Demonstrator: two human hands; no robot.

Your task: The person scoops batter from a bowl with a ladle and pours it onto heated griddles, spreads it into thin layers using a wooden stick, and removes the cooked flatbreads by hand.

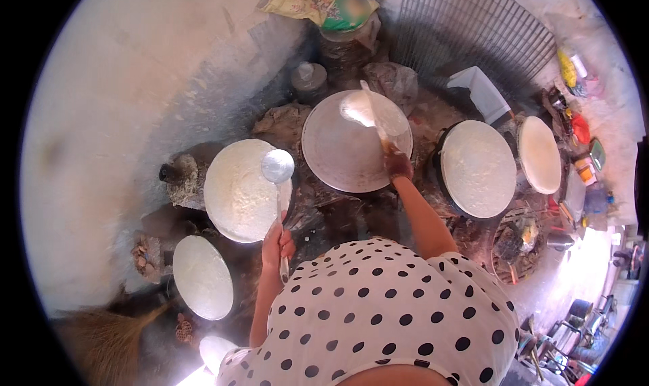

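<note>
My left hand (277, 245) is closed round the handle of a metal ladle (278, 165). The ladle's round bowl hangs over the right part of a round pan covered with a pale, bubbly batter layer (236, 193). My right hand (397, 164) grips a long, flat, pale stick (376, 115), which lies across a wide round griddle (331, 153) in front of me. That griddle's surface looks bare and greyish, with a bright white patch near its far edge, glare or batter, I cannot tell which.
More round pans with pale layers stand at the lower left (203, 278), at right (478, 170) and far right (539, 155). A straw broom (111, 342) lies lower left. Behind are a lidded container (309, 78), a metal grille (466, 28) and a white box (481, 94).
</note>
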